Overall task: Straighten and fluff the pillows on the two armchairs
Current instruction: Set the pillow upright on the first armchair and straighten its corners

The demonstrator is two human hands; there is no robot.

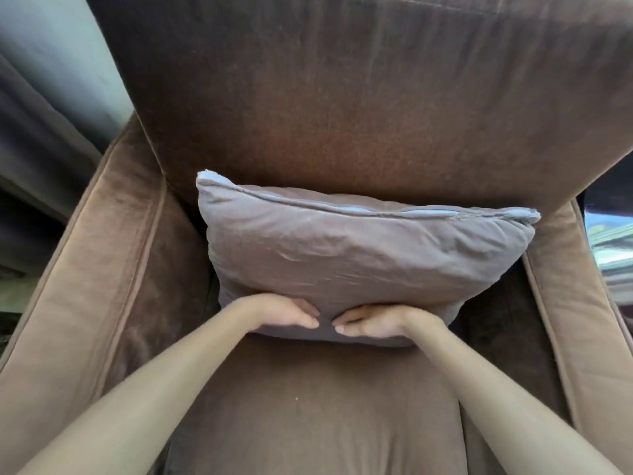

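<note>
A grey-mauve pillow (363, 248) stands upright on the seat of a brown velvet armchair (359, 108), leaning against its backrest, zipper edge on top. My left hand (281, 311) and my right hand (376, 322) lie side by side on the pillow's lower front edge, fingertips almost touching at the middle. Both hands press flat against the fabric with fingers together; whether they pinch it is unclear. The pillow's bottom edge is hidden behind my hands.
The chair's left armrest (85, 269) and right armrest (579, 286) flank the seat cushion (315, 416). A dark curtain (37, 138) hangs to the left. Something bright and glossy (613, 245) shows past the right armrest.
</note>
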